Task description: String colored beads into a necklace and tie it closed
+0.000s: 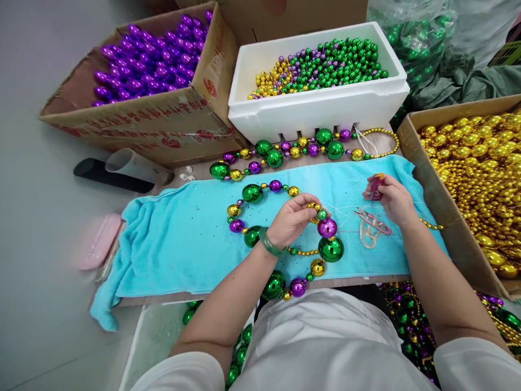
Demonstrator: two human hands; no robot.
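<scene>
Turquoise towel point(171, 239), bead strand point(331, 250) in green, purple and gold over its near edge, magenta lighter point(376, 191) toward its right edge

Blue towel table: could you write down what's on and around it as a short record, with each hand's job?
Left hand: pinches a green, purple and gold bead strand
Right hand: holds what looks like a small lighter
Left wrist: green bangle
Work surface: turquoise towel
Lying near right hand: what look like thread snips
Behind towel: second bead strand, before a white foam box of mixed beads
Far left: cardboard box, purple beads
Right: another cardboard box, gold beads
</scene>
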